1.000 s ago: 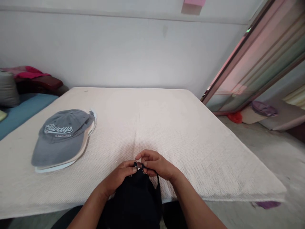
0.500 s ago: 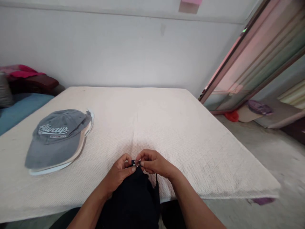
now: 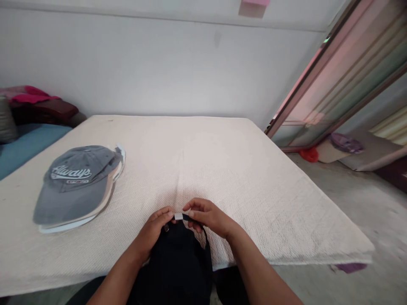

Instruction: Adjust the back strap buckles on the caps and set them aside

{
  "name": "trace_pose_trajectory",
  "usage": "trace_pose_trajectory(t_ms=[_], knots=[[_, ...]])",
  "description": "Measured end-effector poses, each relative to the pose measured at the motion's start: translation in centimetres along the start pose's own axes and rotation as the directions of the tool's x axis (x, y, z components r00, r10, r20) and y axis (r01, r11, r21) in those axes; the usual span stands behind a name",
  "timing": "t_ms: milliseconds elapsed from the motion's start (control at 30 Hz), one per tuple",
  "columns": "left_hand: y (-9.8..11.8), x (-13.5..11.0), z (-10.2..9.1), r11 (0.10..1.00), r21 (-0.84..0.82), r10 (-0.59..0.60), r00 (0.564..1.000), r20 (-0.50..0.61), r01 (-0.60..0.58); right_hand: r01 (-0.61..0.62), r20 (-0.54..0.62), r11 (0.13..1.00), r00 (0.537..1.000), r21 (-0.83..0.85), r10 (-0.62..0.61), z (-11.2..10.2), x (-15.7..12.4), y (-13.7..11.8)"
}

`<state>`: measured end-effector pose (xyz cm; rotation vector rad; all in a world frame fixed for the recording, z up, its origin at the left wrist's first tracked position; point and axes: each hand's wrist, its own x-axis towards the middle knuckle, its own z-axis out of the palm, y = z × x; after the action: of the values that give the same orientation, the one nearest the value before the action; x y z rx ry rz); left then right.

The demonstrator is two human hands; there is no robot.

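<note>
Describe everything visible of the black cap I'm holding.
The black cap is matte, soft-looking dark fabric, lying over the near edge of the cream-covered mattress, its lower part out of frame. A thin black strap with a small silver buckle crosses its far end. The left hand pinches the cap beside the buckle; the right hand pinches the strap. No brim or logo shows.

the left hand (image 3: pixel 156 228) has slid down onto the black cap (image 3: pixel 178 262), and a pale buckle (image 3: pixel 178 217) now shows between both hands' fingertips.
</note>
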<state>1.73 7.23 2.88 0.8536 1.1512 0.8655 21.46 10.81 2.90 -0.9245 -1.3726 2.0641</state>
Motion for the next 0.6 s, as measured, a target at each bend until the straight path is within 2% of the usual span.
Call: trace_pose_trajectory(t_ms=[133,267,433,600], knots=[[0.26,-0.13,-0.35,0.999,-0.038,0.009,1.0,-0.015,-0.01,-0.066,0.06,0.997,0.996,0.028,0.064,-0.63,-0.78,0.18],[0.24,-0.1,-0.26,1.0,0.018,0.001,0.999,0.04,-0.001,-0.038,-0.002,0.991,0.999,0.128,0.039,-0.54,-0.73,0.24],[-0.11,0.09,-0.12,0.999,0.033,0.002,0.998,0.069,-0.004,-0.039,-0.056,0.994,0.997,0.101,0.045,-0.02,-0.37,0.09],[-0.28,0.29,-0.21,0.991,0.111,0.07,0.994,0.089,-0.08,-0.018,-0.037,0.986,0.999,0.165,0.024,0.14,-0.24,0.3]])
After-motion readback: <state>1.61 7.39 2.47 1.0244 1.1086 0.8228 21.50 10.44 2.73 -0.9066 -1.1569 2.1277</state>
